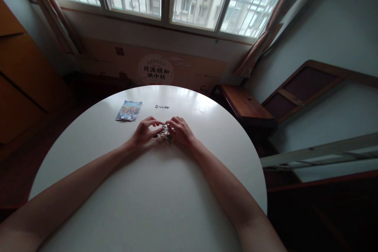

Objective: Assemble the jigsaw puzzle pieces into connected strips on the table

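On the round white table (153,189) both my hands meet over a small heap of jigsaw pieces (164,136). My left hand (144,130) rests on the table with its fingers curled, fingertips touching the pieces. My right hand (180,130) does the same from the other side, its fingers bent and pinching at a piece on top of the heap. The hands partly hide the heap.
A small colourful picture card or packet (129,110) lies flat beyond my left hand. A short row of dark pieces (162,106) sits further back. A wooden bench (245,104) stands off the table's right; a window is behind.
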`<state>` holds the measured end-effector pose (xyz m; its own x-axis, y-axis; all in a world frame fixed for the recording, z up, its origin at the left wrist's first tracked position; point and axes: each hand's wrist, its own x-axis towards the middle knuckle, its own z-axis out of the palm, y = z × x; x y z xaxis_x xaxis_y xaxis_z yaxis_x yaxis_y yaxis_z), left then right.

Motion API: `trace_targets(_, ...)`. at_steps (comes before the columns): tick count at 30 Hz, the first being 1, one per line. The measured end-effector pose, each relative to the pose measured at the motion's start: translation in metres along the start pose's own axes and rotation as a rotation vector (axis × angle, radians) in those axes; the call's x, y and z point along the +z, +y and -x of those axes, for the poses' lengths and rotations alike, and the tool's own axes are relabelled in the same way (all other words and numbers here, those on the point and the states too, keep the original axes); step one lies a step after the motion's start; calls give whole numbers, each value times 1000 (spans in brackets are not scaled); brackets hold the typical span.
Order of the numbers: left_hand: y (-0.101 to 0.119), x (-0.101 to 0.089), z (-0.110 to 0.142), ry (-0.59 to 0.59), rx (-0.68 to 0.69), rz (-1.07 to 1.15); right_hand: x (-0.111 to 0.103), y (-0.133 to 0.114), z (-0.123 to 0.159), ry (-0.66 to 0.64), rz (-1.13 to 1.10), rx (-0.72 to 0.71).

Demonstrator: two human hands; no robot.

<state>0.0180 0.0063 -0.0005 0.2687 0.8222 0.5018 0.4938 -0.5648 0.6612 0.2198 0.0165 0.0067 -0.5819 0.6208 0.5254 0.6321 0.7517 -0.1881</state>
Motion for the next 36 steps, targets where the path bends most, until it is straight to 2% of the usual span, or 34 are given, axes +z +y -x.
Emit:
trace_targets(16,1,0,0,27,55,67,-1,-1,-1,52,-11,-32)
trace_targets(36,5,-1,0,20,43,95,0,-1,0,87,-71,-49)
